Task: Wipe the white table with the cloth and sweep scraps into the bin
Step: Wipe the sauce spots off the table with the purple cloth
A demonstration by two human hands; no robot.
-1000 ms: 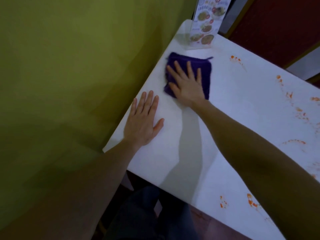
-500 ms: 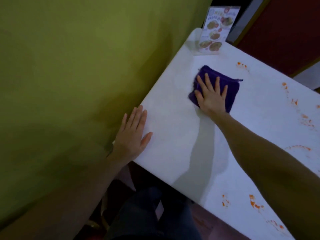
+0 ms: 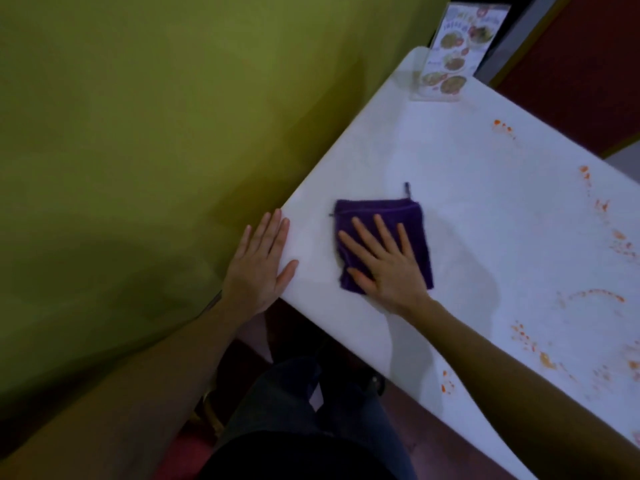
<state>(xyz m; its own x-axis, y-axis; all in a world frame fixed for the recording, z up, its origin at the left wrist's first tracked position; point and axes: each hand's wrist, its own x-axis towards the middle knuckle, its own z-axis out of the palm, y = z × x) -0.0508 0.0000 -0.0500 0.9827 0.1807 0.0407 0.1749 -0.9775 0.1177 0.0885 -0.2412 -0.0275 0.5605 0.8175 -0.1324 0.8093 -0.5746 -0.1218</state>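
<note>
White table (image 3: pixel 460 188) w/ orange smears (image 3: pixel 604 299), beside green wall (image 3: pixel 156 133).

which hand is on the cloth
The right hand, pressed flat with fingers spread on the purple cloth. The left hand rests on the bare corner of the white table, touching no cloth.

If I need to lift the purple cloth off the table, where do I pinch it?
Pinch the purple cloth at its far right corner, coming from above: it lies flat and folded, the right hand presses its near part, and that corner is uncovered.
</note>
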